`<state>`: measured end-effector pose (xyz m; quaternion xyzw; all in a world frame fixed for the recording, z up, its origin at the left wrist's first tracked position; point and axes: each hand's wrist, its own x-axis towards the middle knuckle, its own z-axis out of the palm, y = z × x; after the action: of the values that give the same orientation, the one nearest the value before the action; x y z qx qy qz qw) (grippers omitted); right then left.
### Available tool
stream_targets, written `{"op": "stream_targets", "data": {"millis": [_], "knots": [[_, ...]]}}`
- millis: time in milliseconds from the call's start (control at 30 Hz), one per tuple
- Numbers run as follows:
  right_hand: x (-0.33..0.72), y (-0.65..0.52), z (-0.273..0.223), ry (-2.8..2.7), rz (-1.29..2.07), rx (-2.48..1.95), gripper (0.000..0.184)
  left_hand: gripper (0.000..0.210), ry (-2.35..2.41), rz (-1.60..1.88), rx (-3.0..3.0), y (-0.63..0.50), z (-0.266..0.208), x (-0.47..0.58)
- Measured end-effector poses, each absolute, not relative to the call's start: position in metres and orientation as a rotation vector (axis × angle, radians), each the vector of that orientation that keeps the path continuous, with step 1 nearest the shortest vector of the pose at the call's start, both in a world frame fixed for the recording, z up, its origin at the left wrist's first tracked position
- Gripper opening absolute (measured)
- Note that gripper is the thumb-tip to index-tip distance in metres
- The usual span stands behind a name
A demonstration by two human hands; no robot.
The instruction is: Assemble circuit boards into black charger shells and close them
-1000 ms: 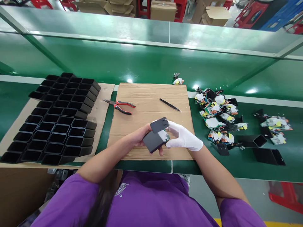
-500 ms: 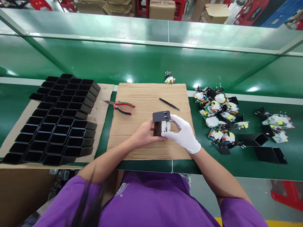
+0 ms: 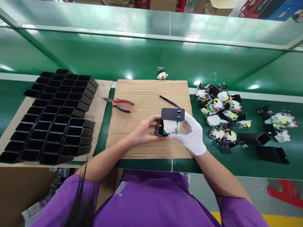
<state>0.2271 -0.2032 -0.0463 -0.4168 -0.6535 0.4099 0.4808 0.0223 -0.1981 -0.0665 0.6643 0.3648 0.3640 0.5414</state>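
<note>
The black plate point(image 3: 169, 114) hides some fingertips of the gloved right hand point(image 3: 193, 134) — the top edge crops a cardboard box point(image 3: 163, 5), and the shirt print point(image 3: 120, 188) is illegibly small.

Smooth, matt plastic pronged plate point(image 3: 169, 114)

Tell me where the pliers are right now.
In the head view, the pliers lie left of centre, handles on the left side of the middle cardboard sheet, nose pointing left past its edge toward the black cases.
</note>
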Motion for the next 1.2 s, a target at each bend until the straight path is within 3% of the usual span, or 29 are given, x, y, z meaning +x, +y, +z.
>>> {"op": "stream_targets", "data": {"millis": [200, 1200], "knots": [[0.227, -0.203, -0.039, -1.767, 0.884, -0.952, 0.059, 0.062, 0.873, 0.891, 1.648, -0.199, -0.067, 0.023], [0.223, -0.197, -0.04, -1.873, 0.754, -0.887, 0.057, 0.059, 0.959, 1.029, 1.869, -0.197, -0.076, 0.023]]}}
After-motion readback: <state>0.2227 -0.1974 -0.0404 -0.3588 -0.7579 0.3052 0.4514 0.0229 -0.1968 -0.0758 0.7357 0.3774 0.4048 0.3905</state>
